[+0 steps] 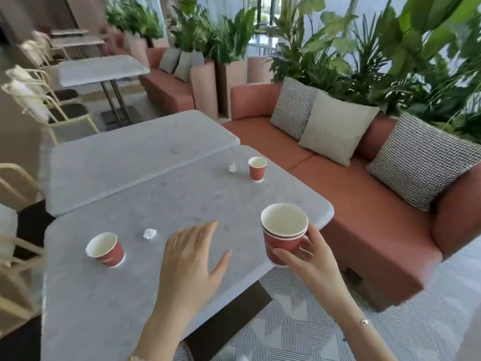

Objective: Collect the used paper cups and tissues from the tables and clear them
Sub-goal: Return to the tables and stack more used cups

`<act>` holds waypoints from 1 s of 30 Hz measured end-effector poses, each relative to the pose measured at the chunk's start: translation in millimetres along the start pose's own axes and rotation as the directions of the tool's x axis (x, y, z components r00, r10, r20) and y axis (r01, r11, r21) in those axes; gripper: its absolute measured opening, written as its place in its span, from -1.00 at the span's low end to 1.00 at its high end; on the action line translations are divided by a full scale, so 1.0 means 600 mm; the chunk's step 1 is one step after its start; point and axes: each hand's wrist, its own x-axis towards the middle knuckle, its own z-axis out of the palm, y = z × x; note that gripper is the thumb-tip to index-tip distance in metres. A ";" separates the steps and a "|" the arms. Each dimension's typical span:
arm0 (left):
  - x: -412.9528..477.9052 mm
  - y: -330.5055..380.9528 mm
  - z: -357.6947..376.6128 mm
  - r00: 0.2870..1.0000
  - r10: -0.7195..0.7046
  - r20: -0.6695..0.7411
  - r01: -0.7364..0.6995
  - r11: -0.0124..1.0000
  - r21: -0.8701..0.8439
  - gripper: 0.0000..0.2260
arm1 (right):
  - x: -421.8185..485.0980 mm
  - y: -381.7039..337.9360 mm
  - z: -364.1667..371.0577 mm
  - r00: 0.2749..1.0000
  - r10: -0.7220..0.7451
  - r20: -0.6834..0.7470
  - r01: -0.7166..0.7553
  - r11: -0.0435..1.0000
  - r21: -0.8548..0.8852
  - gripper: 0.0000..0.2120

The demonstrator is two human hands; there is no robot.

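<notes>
Left hand (192, 259): nearest the camera, fingers straight and spread, holding nothing, palm down over the tabletop (104, 308). Contact with the surface cannot be confirmed. Right hand (309, 259): fingers and thumb wrapped round the stacked cups (283, 235), two rims visible, mouth up, held off the tabletop's right edge.

Likely next item, in my judgement: the crumpled tissue (149, 233). It lies on the tabletop, left of the left hand's fingertips. It is a rough ball with no long axis to speak of. The free left hand is nearer to it than the right.

Further left, the near cup (105, 250) stands on its base, axis close to upright, mouth up, leaning leftward in this view. The far cup (257, 168) and far tissue (232, 167) sit just beside each other at the far end, toward the sofa (364, 230).
</notes>
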 end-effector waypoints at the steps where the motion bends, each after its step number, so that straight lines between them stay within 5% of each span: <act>1: 0.008 -0.004 0.006 1.000 -0.020 0.004 0.020 1.000 0.010 -0.53 | 0.019 0.002 0.004 1.000 -0.005 0.014 0.005 1.000 -0.009 -0.41; 19: 0.169 -0.169 0.054 0.937 -0.305 -0.169 0.329 0.934 0.139 -0.57 | 0.332 -0.017 0.196 0.922 -0.063 0.383 0.085 0.996 -0.041 -0.40; 30: 0.160 -0.206 0.059 0.816 -0.541 -0.201 0.570 0.811 0.131 -0.55 | 0.402 -0.021 0.283 0.800 -0.069 0.596 0.076 0.997 0.013 -0.38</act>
